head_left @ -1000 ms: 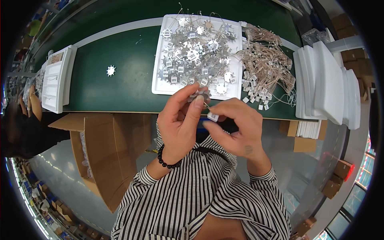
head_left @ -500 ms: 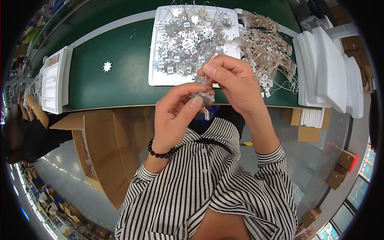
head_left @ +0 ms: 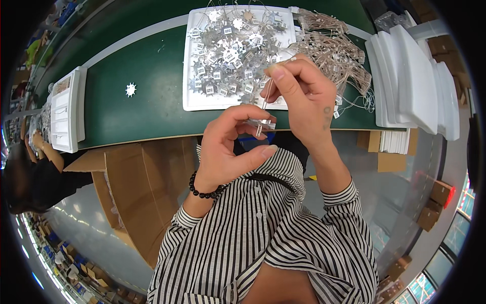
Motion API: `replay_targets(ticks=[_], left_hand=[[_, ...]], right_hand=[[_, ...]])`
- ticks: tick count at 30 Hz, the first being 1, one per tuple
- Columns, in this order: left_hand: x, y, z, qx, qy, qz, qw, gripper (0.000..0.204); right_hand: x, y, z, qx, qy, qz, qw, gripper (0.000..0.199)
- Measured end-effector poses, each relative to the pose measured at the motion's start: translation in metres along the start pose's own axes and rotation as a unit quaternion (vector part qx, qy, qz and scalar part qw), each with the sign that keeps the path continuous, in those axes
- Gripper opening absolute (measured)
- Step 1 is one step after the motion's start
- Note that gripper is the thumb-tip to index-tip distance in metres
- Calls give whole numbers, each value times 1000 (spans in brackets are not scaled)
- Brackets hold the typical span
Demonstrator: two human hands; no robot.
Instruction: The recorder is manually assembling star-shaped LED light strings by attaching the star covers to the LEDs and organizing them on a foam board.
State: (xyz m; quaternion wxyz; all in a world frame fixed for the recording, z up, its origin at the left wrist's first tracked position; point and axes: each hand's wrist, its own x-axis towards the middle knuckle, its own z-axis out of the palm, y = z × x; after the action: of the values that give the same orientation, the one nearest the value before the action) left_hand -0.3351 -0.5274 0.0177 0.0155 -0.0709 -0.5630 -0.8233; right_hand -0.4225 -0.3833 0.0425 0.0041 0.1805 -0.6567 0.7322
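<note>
Left hand (head_left: pixel 228 149) is pinched shut on a small metal part (head_left: pixel 261 123); thin wire leads (head_left: pixel 265 101), gripped by right hand (head_left: pixel 304 101), are apparently being threaded in, so careful alignment is called for next.

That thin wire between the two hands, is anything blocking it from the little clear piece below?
Nothing visible does. The right hand pinches the thin wire, whose lower end already meets the small clear piece held in the left hand, above the table edge.

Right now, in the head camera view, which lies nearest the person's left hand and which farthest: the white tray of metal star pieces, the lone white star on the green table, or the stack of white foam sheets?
From the left hand:
1. White tray of metal star pieces, just above it.
2. Lone white star, up to the left on the green table.
3. Stack of white foam sheets, far right.
</note>
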Motion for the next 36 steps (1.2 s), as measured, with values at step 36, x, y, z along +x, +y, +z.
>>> replay_targets(ticks=[36], left_hand=[[4,-14,-3,204,207,71,954,7]], right_hand=[[-20,29,6,-46,0,117,992,23]])
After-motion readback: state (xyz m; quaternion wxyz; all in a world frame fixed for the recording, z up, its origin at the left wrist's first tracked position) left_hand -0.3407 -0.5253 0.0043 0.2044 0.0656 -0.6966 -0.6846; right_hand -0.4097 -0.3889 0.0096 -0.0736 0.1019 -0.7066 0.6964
